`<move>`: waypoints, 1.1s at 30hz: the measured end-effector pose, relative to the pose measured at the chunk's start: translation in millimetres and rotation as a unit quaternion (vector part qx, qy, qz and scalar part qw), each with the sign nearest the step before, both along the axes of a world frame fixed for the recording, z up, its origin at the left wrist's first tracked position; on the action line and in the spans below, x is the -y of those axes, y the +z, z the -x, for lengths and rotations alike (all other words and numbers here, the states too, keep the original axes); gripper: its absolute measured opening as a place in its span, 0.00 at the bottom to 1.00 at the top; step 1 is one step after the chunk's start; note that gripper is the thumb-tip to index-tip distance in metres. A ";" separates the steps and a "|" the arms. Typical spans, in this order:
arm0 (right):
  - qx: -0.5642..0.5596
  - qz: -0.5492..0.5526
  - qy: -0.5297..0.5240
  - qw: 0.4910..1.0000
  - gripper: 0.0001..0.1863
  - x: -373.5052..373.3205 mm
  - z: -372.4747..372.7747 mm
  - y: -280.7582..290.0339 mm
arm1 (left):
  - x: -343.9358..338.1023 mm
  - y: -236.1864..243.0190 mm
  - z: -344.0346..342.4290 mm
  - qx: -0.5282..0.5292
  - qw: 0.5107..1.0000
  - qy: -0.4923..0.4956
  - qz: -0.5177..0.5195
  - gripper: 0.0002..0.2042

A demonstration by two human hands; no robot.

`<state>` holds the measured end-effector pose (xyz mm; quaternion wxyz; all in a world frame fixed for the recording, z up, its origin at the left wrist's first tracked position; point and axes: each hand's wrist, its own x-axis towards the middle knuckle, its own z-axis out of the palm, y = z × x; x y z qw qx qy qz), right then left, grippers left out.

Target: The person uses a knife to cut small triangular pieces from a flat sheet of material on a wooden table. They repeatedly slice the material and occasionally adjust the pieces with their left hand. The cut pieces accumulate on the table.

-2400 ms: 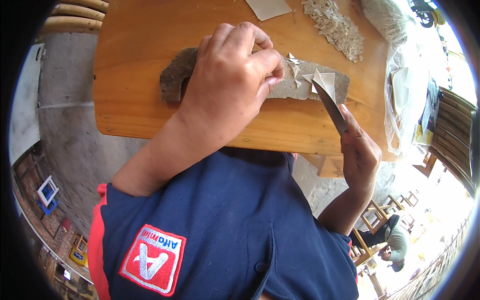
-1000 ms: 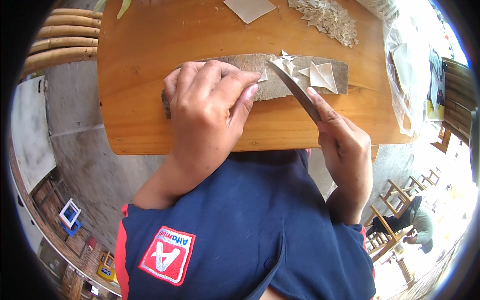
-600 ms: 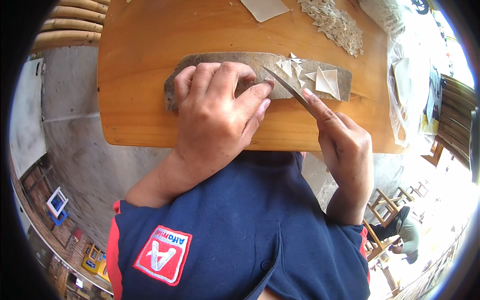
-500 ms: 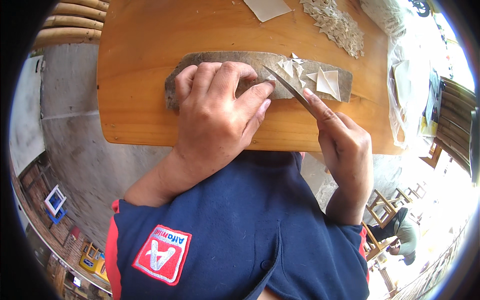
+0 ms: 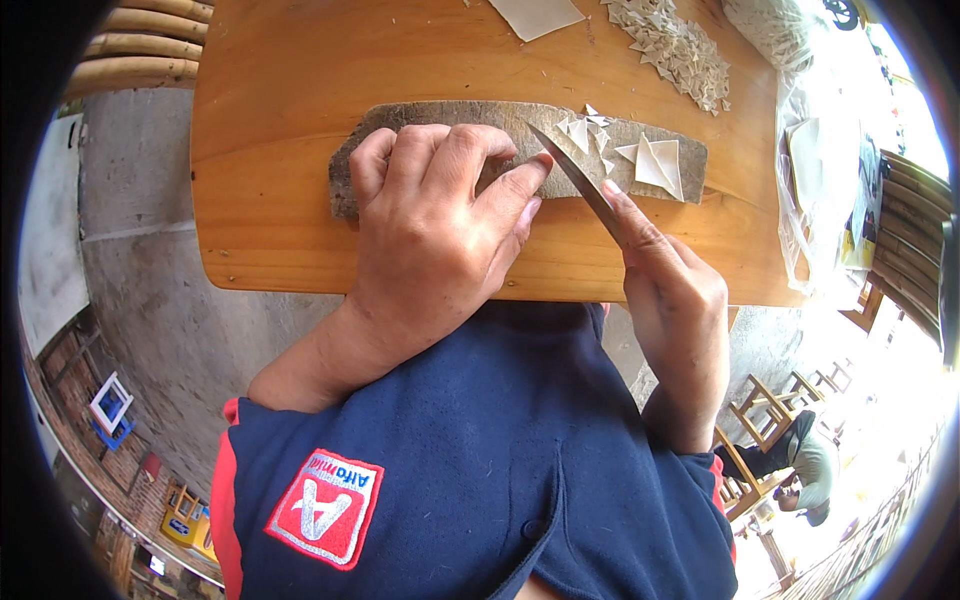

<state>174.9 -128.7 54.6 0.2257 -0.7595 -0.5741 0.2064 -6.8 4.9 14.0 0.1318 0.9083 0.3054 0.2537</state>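
Note:
A worn wooden cutting board [image 5: 480, 118] lies along the near edge of the table. My left hand [image 5: 430, 205] rests on it with curled fingers. Its thumb tip presses down beside the blade, where only a sliver of a small cream piece [image 5: 544, 156] shows. My right hand [image 5: 672, 280] is closed round the handle of a knife [image 5: 580, 180], forefinger along the back of the blade. The blade slants across the board, its tip pointing away and left. To its right are thin cut triangles [image 5: 578, 133] and a stack of larger cream pieces [image 5: 658, 165].
On the wooden table [image 5: 280, 200], a cream sheet [image 5: 537, 15] lies at the far edge, with a heap of cut bits [image 5: 680, 60] right of it. A clear plastic bag [image 5: 790, 180] lines the right edge. Beyond, a person [image 5: 812, 465] bends near wooden stools [image 5: 765, 415].
My right hand has shifted slightly left, and the knife handle with it; the blade now stands a little steeper. My left hand stays in place on the board.

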 end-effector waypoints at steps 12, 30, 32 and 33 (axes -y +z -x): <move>0.047 0.012 0.002 0.999 0.38 -0.8 5.5 0.0 | -0.3 1.2 -0.7 0.000 1.000 -0.002 -0.005 0.14; -0.017 0.032 -0.070 0.997 0.34 23.2 6.7 12.8 | -19.5 2.4 -12.9 0.044 0.998 0.003 0.051 0.09; -0.042 0.041 -0.095 0.994 0.32 26.6 5.7 13.4 | -24.6 2.0 -23.2 0.061 0.997 -0.010 0.041 0.09; -0.049 0.041 -0.101 0.993 0.32 28.1 5.0 13.2 | -26.5 1.7 -28.7 0.076 0.996 -0.015 0.042 0.10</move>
